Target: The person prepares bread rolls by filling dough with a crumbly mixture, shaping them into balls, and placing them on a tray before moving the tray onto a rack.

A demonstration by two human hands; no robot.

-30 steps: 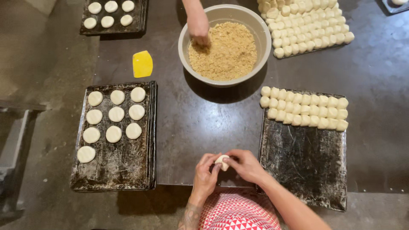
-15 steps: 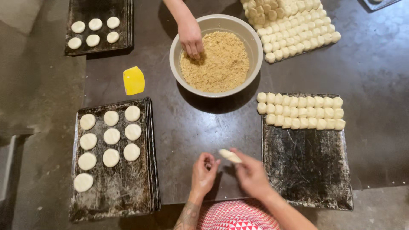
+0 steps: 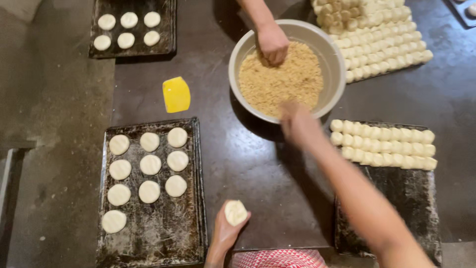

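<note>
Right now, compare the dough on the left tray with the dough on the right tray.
The left tray holds flattened round discs, spaced apart in loose columns. The right tray holds small plump dough balls, packed touching in tight rows along its far end. The discs look wider and fewer. Both are pale dough on dark, floured trays.

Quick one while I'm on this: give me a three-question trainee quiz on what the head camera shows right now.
1. True or false: the left hand holds a flattened dough piece.
2. How many dough rounds lie on the near left tray? A) 6 B) 10 C) 14
3. Fill in: the right hand reaches toward the ____ of brown crumbs.

Key: 1 true. 2 B. 3 bowl; another person's hand is already in it.
</note>
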